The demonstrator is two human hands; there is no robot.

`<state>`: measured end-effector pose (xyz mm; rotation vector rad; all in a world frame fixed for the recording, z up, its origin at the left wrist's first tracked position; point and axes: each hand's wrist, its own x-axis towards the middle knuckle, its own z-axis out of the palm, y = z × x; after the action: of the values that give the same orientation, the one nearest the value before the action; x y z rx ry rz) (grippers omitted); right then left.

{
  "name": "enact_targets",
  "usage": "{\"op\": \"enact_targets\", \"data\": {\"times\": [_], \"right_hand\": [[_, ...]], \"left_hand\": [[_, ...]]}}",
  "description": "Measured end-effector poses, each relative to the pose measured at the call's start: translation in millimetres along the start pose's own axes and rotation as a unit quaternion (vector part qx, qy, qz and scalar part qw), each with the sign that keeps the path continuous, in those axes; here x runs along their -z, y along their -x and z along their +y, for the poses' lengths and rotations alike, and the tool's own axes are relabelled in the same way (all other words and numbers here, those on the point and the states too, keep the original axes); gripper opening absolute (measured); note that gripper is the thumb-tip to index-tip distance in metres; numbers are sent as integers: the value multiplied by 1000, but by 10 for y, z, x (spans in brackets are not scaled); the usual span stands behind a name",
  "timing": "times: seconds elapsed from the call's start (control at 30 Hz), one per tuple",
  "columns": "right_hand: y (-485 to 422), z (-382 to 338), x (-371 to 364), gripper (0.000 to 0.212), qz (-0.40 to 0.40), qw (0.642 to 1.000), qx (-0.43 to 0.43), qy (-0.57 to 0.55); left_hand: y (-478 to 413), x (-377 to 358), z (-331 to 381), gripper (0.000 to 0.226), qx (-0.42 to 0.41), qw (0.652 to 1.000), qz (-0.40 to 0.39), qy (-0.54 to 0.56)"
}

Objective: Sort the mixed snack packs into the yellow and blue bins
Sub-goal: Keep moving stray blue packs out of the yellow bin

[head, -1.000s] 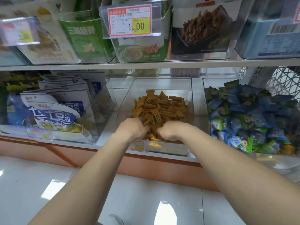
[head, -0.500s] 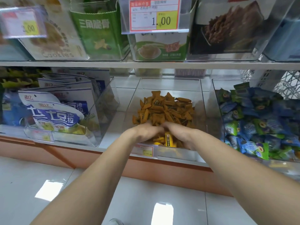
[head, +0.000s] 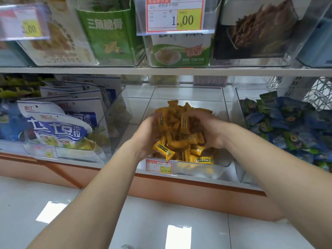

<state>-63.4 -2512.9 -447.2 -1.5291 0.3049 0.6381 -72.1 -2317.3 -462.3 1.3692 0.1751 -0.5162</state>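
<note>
A heap of yellow packs [head: 179,126] is cupped between both hands inside the clear middle bin [head: 188,90] on the lower shelf [head: 138,108]. The left hand [head: 146,137] is set at 9 o'clock of the heap and the right hand [head: 211,130] at 3 o'clock, with the fingers of each curled inward round the packs. The two-sided hold is judged to be chosen so that many small, slippery packs can be gathered at once. One loose pack [head: 203,160] is left lying at 6 o'clock, by the bin's front wall, where the scoop does not reach. The blue packs [head: 287,123] are piled in a separate clear bin [head: 239,97] at 3 o'clock, well apart from the hands, so the colours appear already largely separated
</note>
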Motion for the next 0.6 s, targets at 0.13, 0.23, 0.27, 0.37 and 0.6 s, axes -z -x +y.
{"op": "enact_targets", "data": {"times": [0.13,0.23,0.27,0.37,0.6], "right_hand": [[53,-101,126,48,27,997,19,64],[92,-191,166,41,55,985,46,155],[74,-222,167,40,86,973,65,203],[-118,-326,197,35,164,910,156,349],[-774,-667,409,65,103,847,128,506]], "left_hand": [[25,-34,18,53,-14,999,45,-26],[61,-76,15,41,-56,989,95,-99],[63,-84,3,36,-83,981,112,-137],[45,-94,-70,30,-148,938,154,-274],[-92,-312,-152,49,-105,895,242,-358]]}}
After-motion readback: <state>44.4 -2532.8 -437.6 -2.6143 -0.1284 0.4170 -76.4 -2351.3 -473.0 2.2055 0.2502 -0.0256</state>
